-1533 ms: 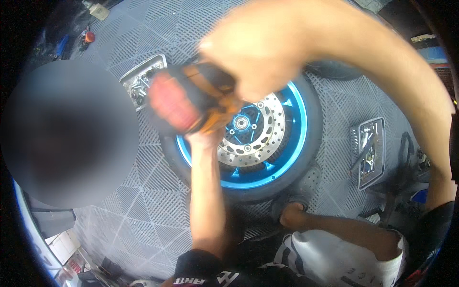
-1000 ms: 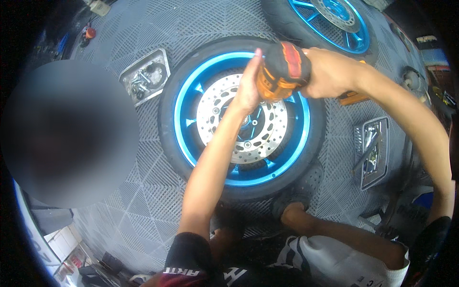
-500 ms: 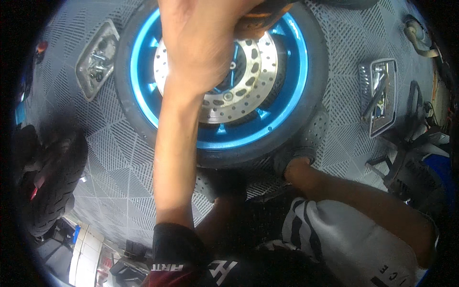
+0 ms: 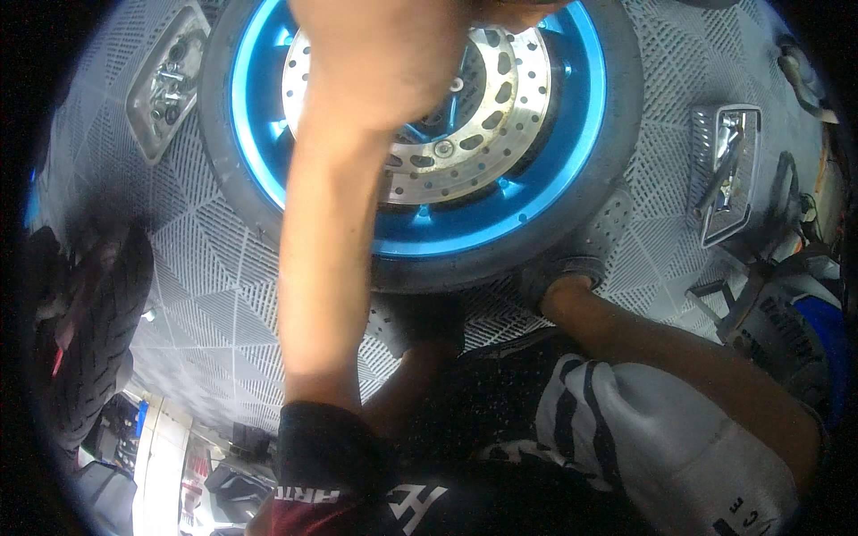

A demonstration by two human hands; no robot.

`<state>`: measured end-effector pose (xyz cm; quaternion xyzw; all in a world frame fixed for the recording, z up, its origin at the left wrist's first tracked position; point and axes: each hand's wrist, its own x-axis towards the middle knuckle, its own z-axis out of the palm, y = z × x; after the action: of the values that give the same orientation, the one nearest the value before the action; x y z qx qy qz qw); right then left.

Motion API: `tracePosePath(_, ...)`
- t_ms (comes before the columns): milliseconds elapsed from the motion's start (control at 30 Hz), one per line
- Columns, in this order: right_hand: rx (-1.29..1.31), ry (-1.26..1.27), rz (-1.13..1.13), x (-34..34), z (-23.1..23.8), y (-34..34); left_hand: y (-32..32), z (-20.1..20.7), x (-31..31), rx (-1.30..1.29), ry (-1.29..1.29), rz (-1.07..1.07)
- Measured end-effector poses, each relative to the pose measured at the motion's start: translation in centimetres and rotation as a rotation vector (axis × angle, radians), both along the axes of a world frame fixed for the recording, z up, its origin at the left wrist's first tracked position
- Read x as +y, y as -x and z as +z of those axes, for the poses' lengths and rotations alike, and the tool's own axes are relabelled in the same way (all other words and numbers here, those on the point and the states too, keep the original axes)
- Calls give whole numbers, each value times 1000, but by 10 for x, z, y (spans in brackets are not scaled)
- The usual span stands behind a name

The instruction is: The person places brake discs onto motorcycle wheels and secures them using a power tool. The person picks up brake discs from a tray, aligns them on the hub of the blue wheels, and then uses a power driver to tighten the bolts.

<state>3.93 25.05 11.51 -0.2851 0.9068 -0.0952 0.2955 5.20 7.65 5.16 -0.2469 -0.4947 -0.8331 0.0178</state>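
At the top centre of the frame, the left hand [image 4: 384,54] reaches over the drilled silver brake disc [image 4: 500,134] of a black-tyred wheel with a blue rim [image 4: 545,192] lying flat on grey grid floor tiles [image 4: 206,295]; its grip cannot be told. A metal parts tray [image 4: 165,80] sits upper left.

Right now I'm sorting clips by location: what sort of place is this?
Probably a motorcycle repair workshop: a blue-rimmed wheel with a drilled brake disc lies on grey grid floor tiles, beside metal parts trays and a spare tyre.
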Motion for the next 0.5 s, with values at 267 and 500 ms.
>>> tracePosePath(267,23,-67,34,25,10,35,-7,-24,1,-92,15,5)
tracePosePath(500,129,-283,404,-39,78,31,-59,-73,22,-344,-121,98)
